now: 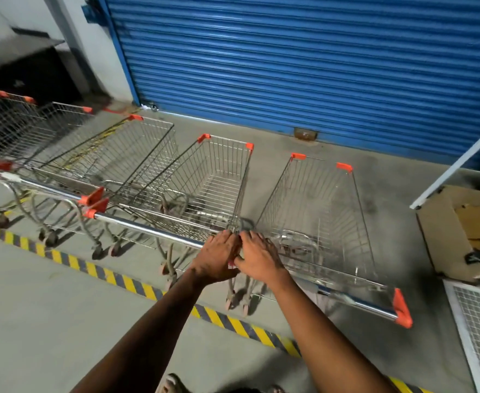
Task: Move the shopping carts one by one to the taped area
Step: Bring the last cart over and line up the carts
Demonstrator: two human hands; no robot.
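Observation:
Several wire shopping carts with orange corner caps stand side by side behind a yellow-and-black floor tape [125, 282], facing a blue shutter. The rightmost cart [318, 211] has a chrome handle [360, 303] running toward the lower right. The cart to its left [216, 180] has its handle [148, 229] running to the left. My left hand [219, 258] lies curled over the right end of that left handle. My right hand [260, 258] curls over the left end of the rightmost cart's handle. The two hands touch, and the handle ends beneath them are hidden.
A blue roller shutter [304, 66] closes off the far side. An open cardboard box [445, 236] and a white mesh panel [479, 321] sit at the right. More carts [105, 154] crowd the left, with a dark table [20, 52] behind. Bare concrete floor lies on my side of the tape.

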